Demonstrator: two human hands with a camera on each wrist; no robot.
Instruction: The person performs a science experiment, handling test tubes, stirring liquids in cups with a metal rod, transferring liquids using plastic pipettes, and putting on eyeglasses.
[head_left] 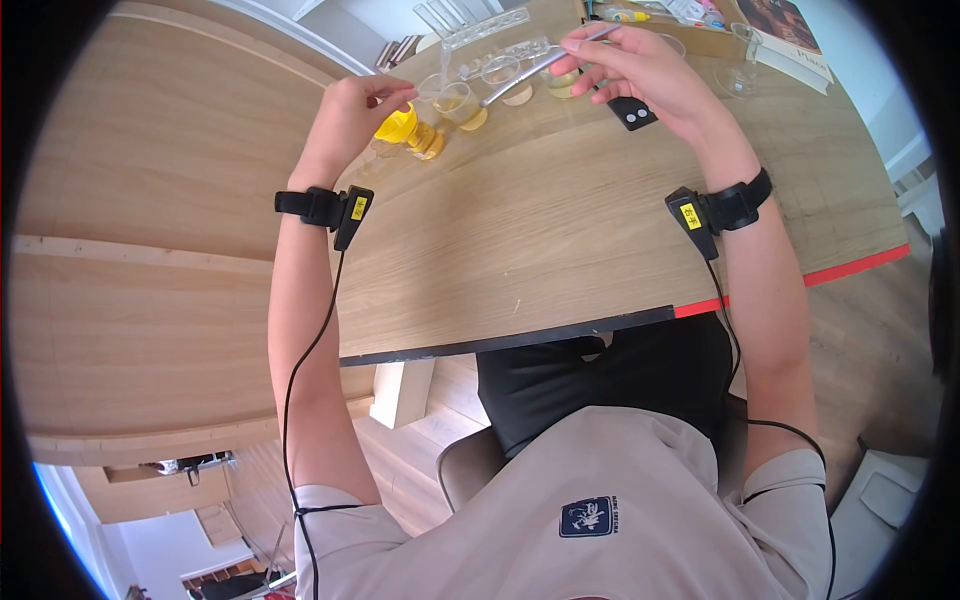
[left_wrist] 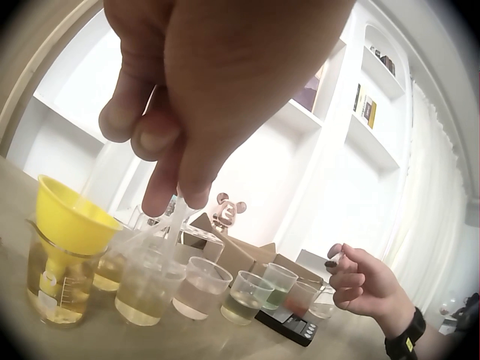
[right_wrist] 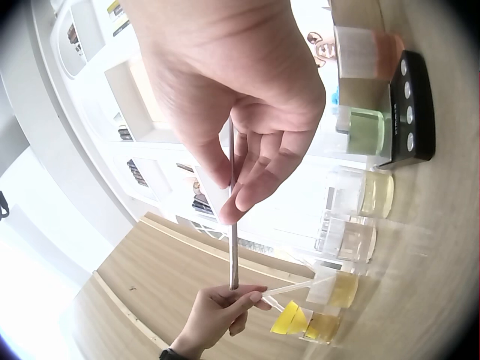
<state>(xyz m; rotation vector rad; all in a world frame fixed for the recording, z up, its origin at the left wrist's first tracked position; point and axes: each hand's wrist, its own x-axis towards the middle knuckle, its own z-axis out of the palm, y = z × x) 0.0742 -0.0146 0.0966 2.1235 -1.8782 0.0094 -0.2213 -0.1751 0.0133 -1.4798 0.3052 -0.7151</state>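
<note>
My left hand (head_left: 352, 122) pinches a thin translucent plastic stick (left_wrist: 173, 232), dropper-like, over a clear cup (left_wrist: 142, 296) of pale yellow liquid; its lower end overlaps the cup. Close beside it, a yellow funnel (left_wrist: 71, 217) sits in a glass beaker (left_wrist: 64, 296) of amber liquid. My right hand (head_left: 648, 82) holds a slim silver-grey rod (head_left: 545, 73) between thumb and fingers, raised above the table. Its far end slants down toward the cups in the head view. The rod's other fingers stand loosely bent in the right wrist view.
More clear cups stand in a row, one with green liquid (right_wrist: 367, 133) and one with orange (right_wrist: 388, 55). A black scale (head_left: 633, 113) lies beneath my right hand. Behind are a test tube rack (head_left: 487, 30), a cardboard box (head_left: 700, 40), a glass cylinder (head_left: 738, 65) and a book (head_left: 785, 35).
</note>
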